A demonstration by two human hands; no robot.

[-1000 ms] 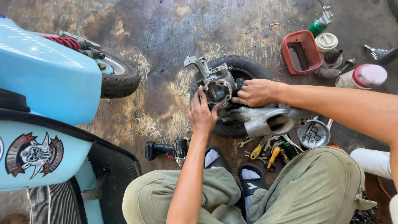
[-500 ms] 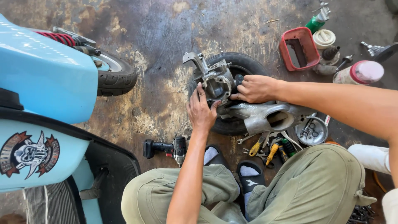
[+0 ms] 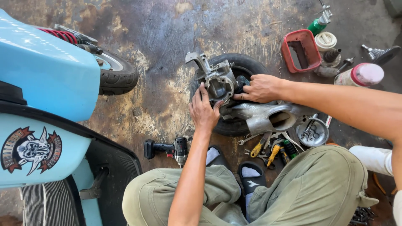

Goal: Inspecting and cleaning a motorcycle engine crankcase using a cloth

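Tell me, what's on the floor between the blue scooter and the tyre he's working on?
Mostly bare, stained concrete in the head view; lower down, a black cordless drill lies between the scooter and the tyre.

- There is a single view, from a camera worn on the person's head; no second view shares the scene with it.
- It looks almost straight down onto a stained concrete floor (image 3: 167, 29), over the person's own bent knees at the bottom edge.
- Both forearms enter from below and from the right, meeting near the picture's centre at a metal engine casing (image 3: 220, 79) lying on a small tyre (image 3: 247, 67).
- The camera sits close, within arm's reach.
- A light blue scooter (image 3: 42, 83) fills the left side, cut off by the frame.
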